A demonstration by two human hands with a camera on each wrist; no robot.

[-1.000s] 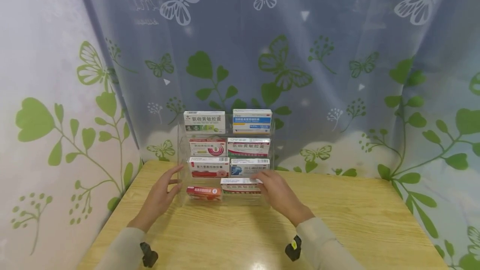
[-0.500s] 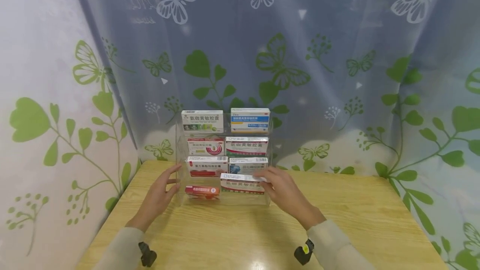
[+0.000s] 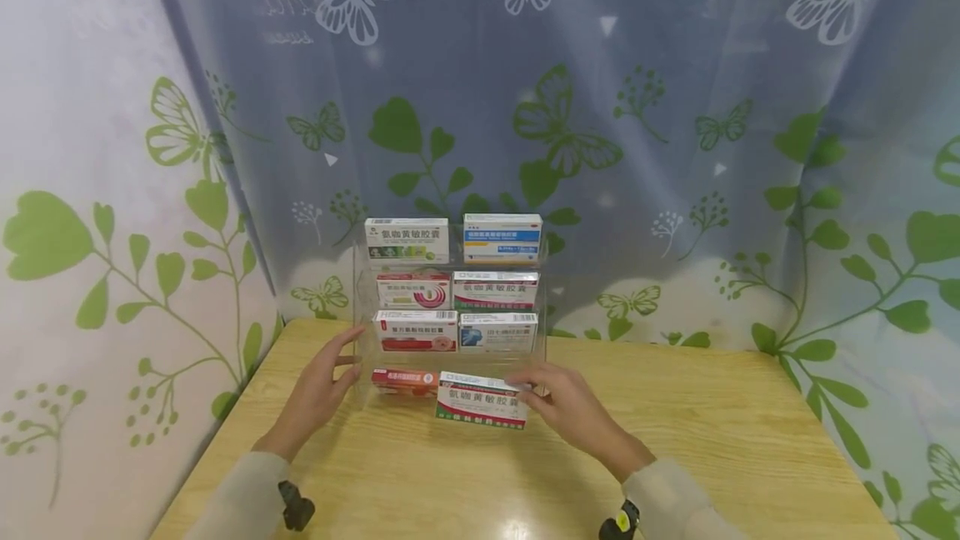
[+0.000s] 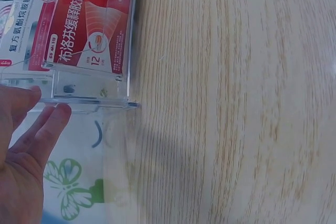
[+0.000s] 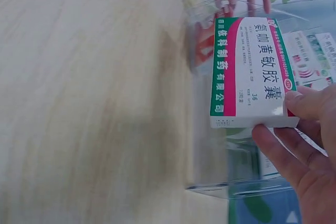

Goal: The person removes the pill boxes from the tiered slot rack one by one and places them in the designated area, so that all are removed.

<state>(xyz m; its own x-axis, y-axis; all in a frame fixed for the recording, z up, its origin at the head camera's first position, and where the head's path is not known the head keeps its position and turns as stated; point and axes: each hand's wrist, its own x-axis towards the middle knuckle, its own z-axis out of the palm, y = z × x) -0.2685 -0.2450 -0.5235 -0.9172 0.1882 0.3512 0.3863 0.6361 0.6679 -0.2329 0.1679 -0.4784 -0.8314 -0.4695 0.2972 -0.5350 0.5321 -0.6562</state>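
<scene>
My right hand (image 3: 573, 407) pinches a white, green and red medicine box (image 5: 252, 69) between thumb and fingers. The box is in front of the lowest tier of a clear acrylic display rack (image 3: 450, 361), tilted and clear of its slot. My left hand (image 3: 318, 390) is at the rack's left side, and in the left wrist view its thumb and fingers pinch the clear side wall. Beside the held box, a red medicine box (image 4: 92, 22) lies in the lowest tier's left slot.
Upper tiers hold several more boxes, among them a blue-striped box (image 3: 502, 238), a green-and-white box (image 3: 407, 241) and a red-banded box (image 3: 416, 332). The rack stands on a wooden table (image 3: 675, 440), with a patterned curtain (image 3: 637, 190) behind it.
The right hand has lifted the white, green and red medicine box out of the lowest tier's right slot and drawn it forward. The left hand stays at the rack's side.
</scene>
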